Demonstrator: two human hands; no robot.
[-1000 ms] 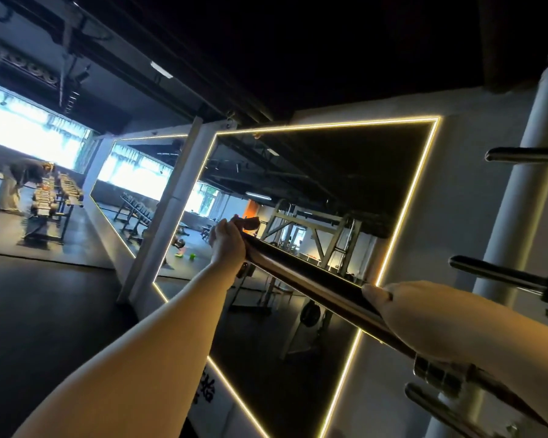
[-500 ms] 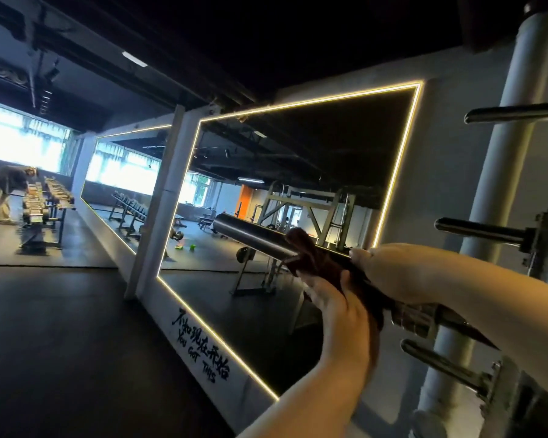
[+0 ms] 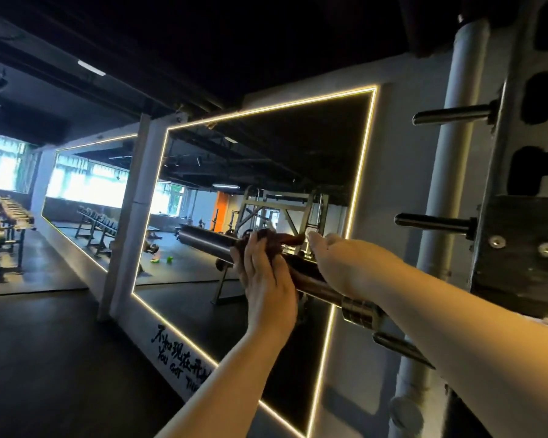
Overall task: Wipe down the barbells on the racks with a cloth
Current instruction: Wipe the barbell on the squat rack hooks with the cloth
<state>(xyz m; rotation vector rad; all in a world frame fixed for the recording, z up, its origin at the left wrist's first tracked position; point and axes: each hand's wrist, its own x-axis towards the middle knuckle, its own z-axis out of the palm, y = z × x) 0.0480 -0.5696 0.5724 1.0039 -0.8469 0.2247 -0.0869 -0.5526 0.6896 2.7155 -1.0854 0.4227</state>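
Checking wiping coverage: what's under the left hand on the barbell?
A dark brown cloth lies against the barbell sleeve under the left hand, bunching out above the fingers. The steel beneath cloth and palm is hidden; the right hand covers the next stretch.

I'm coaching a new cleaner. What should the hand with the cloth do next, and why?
Probably slide the left hand and cloth outward along the barbell to its free end. The cloth sits mid-sleeve, the stretch beyond it is bare, and the right hand holds the barbell near the collar, steadying it.
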